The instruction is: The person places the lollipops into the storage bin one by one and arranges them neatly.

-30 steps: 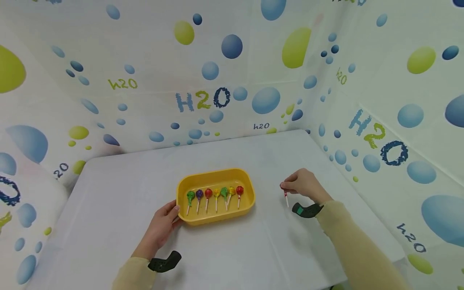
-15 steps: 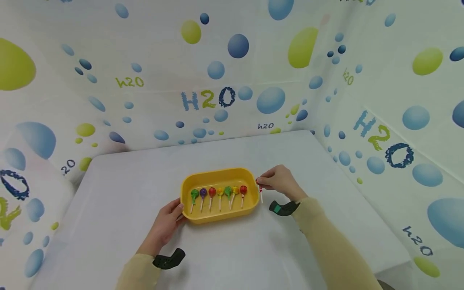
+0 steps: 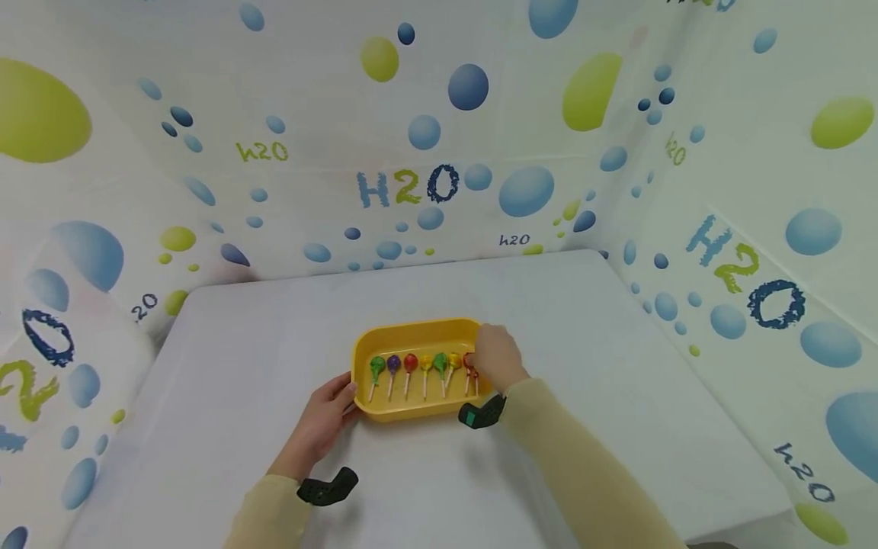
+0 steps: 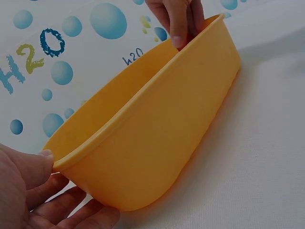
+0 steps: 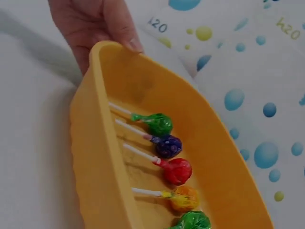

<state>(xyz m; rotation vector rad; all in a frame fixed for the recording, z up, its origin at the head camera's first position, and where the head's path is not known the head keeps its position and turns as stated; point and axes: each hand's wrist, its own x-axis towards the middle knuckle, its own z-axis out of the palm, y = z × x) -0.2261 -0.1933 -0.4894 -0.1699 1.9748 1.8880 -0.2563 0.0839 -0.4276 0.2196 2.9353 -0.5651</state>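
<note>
A yellow tray [image 3: 418, 414] holds a row of several wrapped lollipops, among them a green one [image 3: 377, 366], a purple one [image 3: 394, 364] and a red one [image 3: 410, 362]. My left hand [image 3: 326, 415] grips the tray's left end; in the left wrist view its thumb lies on the rim and the other fingers are against the outer wall. Over the tray's right end, my right hand [image 3: 499, 357] pinches a red lollipop [image 3: 476, 383], whose head is mostly hidden by the fingers. Its stick points down beside another red lollipop [image 3: 468, 381].
The tray stands on a table covered with a white cloth [image 3: 274, 335]. Behind and at both sides hang white sheets [image 3: 329, 99] printed with blue and green dots. A dark strap with a camera [image 3: 482, 412] sits on the right wrist.
My right hand has moved left with the red lollipop, from beside the tray to inside its right end. My left hand keeps its grip on the tray. The head view has shifted slightly.
</note>
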